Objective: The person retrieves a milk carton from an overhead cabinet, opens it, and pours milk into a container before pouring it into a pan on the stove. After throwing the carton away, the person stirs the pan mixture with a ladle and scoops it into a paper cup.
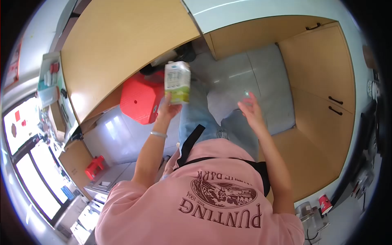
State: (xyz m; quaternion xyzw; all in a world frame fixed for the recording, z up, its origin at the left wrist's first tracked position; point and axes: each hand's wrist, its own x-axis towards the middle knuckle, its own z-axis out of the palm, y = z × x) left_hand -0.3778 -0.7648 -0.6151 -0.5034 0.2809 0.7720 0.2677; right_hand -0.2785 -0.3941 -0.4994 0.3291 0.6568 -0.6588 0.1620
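A white and green carton [177, 81] is held upright in my left hand [169, 107], whose fingers wrap round its lower part. A light band circles my left wrist. To the right, my right hand [251, 107] is raised over the grey floor, away from the carton, with its fingers curled near each other. A small, greenish, shiny thing [246, 94] shows at its fingertips, too small to make out. Just left of the carton stands a red stool [141, 99].
A wooden panel [126, 36] spans the upper left. Wooden cabinets with black handles [322, 77] line the right side, under a pale counter edge [261, 9]. A second red object [94, 167] lies at the lower left. A red cup [325, 204] is at the lower right.
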